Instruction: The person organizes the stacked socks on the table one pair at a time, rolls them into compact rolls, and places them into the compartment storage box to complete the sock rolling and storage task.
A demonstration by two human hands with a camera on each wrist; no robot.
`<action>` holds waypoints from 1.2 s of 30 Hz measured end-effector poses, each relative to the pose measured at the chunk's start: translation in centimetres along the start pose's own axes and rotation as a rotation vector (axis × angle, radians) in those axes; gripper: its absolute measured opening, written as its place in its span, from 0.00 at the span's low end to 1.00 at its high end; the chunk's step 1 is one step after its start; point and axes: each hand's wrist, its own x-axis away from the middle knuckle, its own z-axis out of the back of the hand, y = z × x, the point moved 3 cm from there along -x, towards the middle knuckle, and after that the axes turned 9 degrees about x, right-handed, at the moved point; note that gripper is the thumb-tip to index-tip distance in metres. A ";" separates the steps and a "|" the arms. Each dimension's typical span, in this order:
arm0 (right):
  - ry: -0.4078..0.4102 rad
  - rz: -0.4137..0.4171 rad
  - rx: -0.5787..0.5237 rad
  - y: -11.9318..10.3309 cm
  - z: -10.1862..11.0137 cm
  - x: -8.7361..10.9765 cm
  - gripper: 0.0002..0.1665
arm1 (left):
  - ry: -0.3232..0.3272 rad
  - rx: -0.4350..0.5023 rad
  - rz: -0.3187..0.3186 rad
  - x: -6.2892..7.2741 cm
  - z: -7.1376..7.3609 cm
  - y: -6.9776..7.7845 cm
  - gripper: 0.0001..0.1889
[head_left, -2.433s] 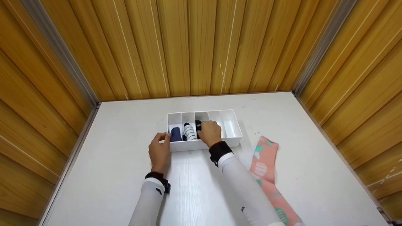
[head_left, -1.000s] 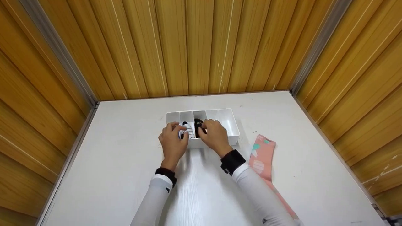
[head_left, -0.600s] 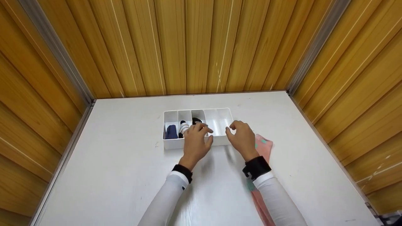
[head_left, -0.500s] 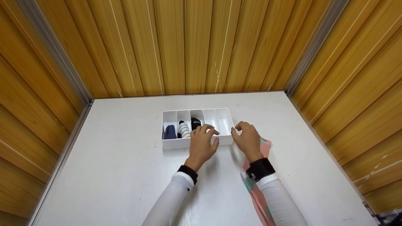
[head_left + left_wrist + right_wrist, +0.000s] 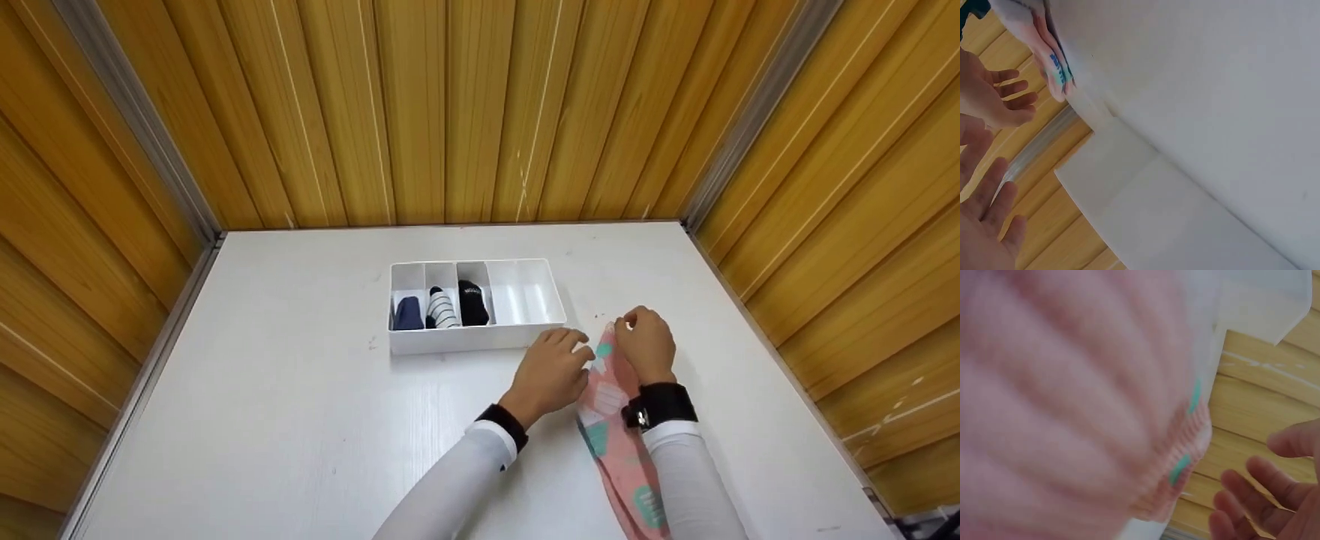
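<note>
A long pink sock (image 5: 619, 457) with green and white patches lies at the right, its ribbed cuff (image 5: 1185, 444) toward the back. Over that end hovers my right hand (image 5: 649, 346), thumb and index finger close to the fabric. In the right wrist view this hand (image 5: 1280, 500) has loosely bent, spread fingers holding nothing. My left hand (image 5: 551, 373) is just left of the sock, fingers relaxed, nothing in its grasp. Behind it stands a white divided box (image 5: 465, 343). Its left compartments hold a folded navy sock (image 5: 409, 315), a striped sock (image 5: 442, 309) and a black sock (image 5: 472, 304).
The white table (image 5: 285, 390) meets wood-patterned panels (image 5: 480, 112) at the back and both sides. Grey metal strips (image 5: 757, 120) run along the corners. A dark object (image 5: 934, 525) shows at the lower right edge.
Both hands have left the box and moved right to the pink sock. The right hand has let go of the black sock, which lies in the third compartment.
</note>
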 end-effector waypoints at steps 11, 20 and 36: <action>-0.167 0.052 0.056 0.6 -1.3 0.4 0.22 | -0.385 0.101 0.053 0.5 -4.6 3.0 0.16; -0.157 0.069 0.073 0.5 -1.5 0.2 0.21 | -0.365 0.116 0.088 0.5 -5.1 3.4 0.15; -0.178 0.111 0.088 -0.5 -1.7 0.9 0.19 | -0.355 0.106 0.069 1.6 -4.6 3.4 0.14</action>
